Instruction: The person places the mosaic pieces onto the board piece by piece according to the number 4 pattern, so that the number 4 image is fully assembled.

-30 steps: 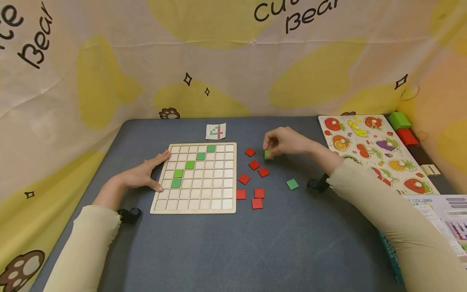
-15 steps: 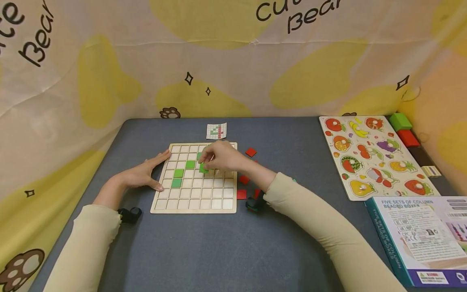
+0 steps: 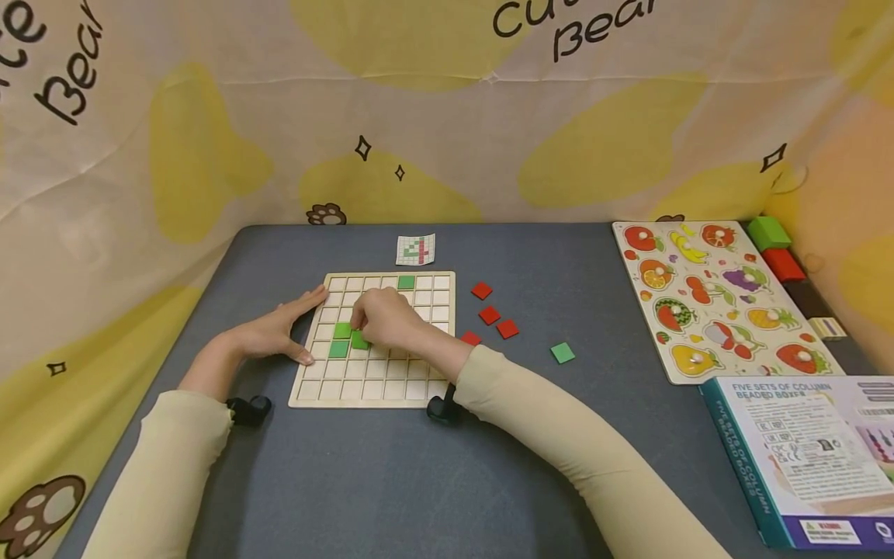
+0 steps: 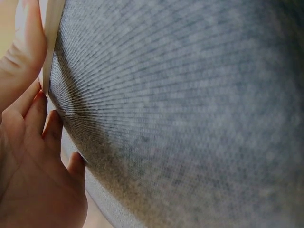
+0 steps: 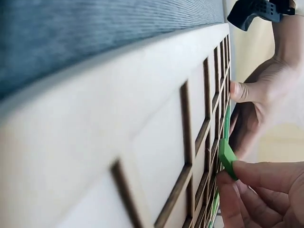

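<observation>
While the left hand (image 3: 268,335) lies flat against the grid board's (image 3: 419,384) edge, the right hand (image 3: 382,318) pinches a green tile (image 3: 359,340) over a mid-left cell — thin, light, stiff, probably best gripped by its edges.

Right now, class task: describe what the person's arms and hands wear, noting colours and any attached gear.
Both arms wear long pale yellow-green sleeves ending at the wrists. A small black camera mount sits at the left wrist and another at the right. The left hand and right hand are bare: no gloves or rings are visible.
</observation>
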`<state>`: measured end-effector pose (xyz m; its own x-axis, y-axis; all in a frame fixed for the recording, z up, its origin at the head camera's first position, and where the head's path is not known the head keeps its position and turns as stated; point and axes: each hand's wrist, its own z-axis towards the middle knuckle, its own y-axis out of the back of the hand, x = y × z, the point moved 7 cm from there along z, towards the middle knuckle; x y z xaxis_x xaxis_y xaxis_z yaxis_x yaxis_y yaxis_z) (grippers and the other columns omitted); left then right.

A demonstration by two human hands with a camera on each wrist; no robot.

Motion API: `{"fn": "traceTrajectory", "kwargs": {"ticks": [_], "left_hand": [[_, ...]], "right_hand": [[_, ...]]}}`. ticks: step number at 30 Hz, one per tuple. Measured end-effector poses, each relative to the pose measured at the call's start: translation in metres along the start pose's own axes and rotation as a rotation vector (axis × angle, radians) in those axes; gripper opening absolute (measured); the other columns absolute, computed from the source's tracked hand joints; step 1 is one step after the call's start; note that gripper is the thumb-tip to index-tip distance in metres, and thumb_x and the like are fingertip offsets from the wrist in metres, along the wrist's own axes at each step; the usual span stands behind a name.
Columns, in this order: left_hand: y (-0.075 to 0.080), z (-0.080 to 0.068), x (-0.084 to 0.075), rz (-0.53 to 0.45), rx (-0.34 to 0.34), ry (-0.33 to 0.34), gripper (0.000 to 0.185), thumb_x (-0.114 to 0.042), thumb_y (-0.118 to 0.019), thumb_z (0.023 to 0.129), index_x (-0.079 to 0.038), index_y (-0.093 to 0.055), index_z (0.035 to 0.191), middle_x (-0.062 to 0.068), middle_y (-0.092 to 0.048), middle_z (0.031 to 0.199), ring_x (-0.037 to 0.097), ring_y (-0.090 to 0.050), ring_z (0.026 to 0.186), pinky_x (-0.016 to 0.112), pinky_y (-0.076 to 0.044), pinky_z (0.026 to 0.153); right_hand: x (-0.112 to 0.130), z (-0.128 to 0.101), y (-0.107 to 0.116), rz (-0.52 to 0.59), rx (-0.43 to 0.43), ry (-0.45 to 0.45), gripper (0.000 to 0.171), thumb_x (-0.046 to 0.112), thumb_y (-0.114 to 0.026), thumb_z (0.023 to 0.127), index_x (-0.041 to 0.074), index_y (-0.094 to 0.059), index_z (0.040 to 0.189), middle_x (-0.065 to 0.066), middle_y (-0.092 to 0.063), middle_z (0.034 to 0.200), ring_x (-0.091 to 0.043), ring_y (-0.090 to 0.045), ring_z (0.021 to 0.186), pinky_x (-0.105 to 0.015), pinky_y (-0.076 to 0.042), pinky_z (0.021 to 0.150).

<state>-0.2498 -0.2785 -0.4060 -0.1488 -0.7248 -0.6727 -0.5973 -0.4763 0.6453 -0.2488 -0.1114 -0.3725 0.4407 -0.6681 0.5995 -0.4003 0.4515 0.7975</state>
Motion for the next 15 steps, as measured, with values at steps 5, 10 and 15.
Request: {"fn": "traceTrajectory", "kwargs": {"ticks": [5,10,15], "left_hand": [[0.0013,-0.0009,-0.0008,-0.005,-0.003,-0.003,0.122,-0.018,-0.087,0.07,-0.008,-0.005,0.16,0.018,0.009,0.167,0.046,0.013,0.153,0.071,0.014,0.116],[0.0009,-0.0005,-0.0027,-0.012,0.001,-0.011,0.122,-0.016,-0.086,0.07,-0.007,-0.004,0.16,0.019,0.009,0.167,0.047,0.013,0.153,0.071,0.014,0.116],[-0.0008,-0.0007,-0.0023,-0.003,0.0,-0.003,0.121,-0.017,-0.086,0.071,-0.007,-0.005,0.16,0.018,0.009,0.167,0.046,0.013,0.153,0.071,0.014,0.116]], "right_hand": [[0.0024,-0.0042,-0.0033,0.022,0.04,0.018,0.021,0.0,-0.068,0.084,0.012,-0.079,0.096,0.001,-0.077,0.099,-0.012,-0.069,0.092,-0.017,-0.052,0.075],[0.0036,-0.0065,-0.0067,0.011,0.047,0.045,0.021,0.0,-0.068,0.084,0.012,-0.079,0.096,0.001,-0.078,0.101,-0.011,-0.07,0.093,-0.017,-0.053,0.079],[0.0044,-0.0081,-0.0085,-0.019,0.032,0.048,0.018,0.004,-0.073,0.084,0.013,-0.079,0.098,0.001,-0.077,0.101,-0.013,-0.07,0.094,-0.02,-0.054,0.08]]}}
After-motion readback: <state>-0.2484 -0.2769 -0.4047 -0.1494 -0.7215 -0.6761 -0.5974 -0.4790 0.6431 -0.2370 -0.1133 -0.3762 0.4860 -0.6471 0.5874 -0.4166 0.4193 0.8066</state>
